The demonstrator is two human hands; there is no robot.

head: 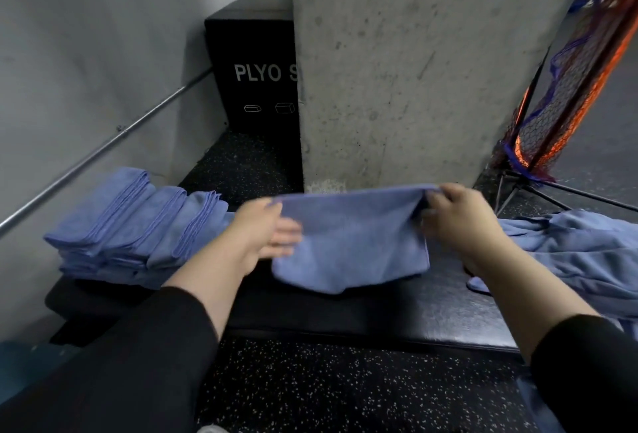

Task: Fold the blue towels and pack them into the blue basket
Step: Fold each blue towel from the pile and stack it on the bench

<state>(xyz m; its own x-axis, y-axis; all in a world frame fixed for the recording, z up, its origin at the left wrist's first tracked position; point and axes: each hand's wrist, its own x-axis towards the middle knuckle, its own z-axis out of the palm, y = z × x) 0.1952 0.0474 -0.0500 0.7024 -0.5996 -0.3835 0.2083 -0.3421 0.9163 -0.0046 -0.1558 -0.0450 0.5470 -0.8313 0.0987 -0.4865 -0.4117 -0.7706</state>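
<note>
Your left hand (267,230) and right hand (455,213) each pinch a far corner of the towel (352,242) over the bench (345,315); your left fingertips are blurred

Both black-sleeved arms reach forward; the left hand (266,229) and the right hand (455,213) each pinch an upper corner of a blue towel (352,242).

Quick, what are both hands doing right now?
Left hand: pinches the top left corner of the half-folded blue cloth towel.
Right hand: grips the towel's top right corner.
</note>
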